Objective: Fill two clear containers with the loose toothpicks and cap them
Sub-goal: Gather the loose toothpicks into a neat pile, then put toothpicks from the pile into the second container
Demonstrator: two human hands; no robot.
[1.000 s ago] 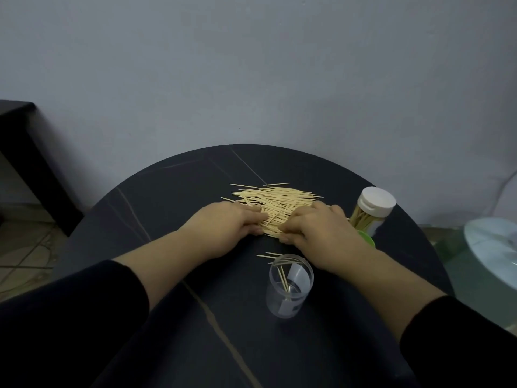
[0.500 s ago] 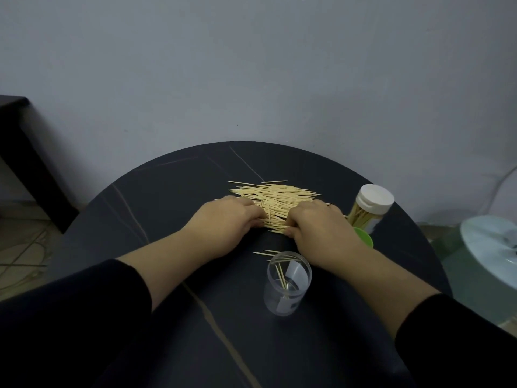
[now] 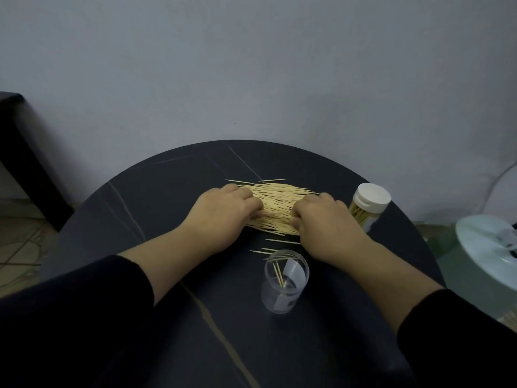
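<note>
Toothpicks (image 3: 275, 204) lie heaped at the centre of the dark round table (image 3: 167, 191), a few strays just below the heap. The left hand (image 3: 223, 217) and right hand (image 3: 324, 222) bracket its ends, fingers curled onto it; whether they pinch any I cannot tell. Lower centre, an uncapped clear container (image 3: 285, 284) stands upright holding a few picks. At right, a white-capped container (image 3: 368, 205) holds many.
</note>
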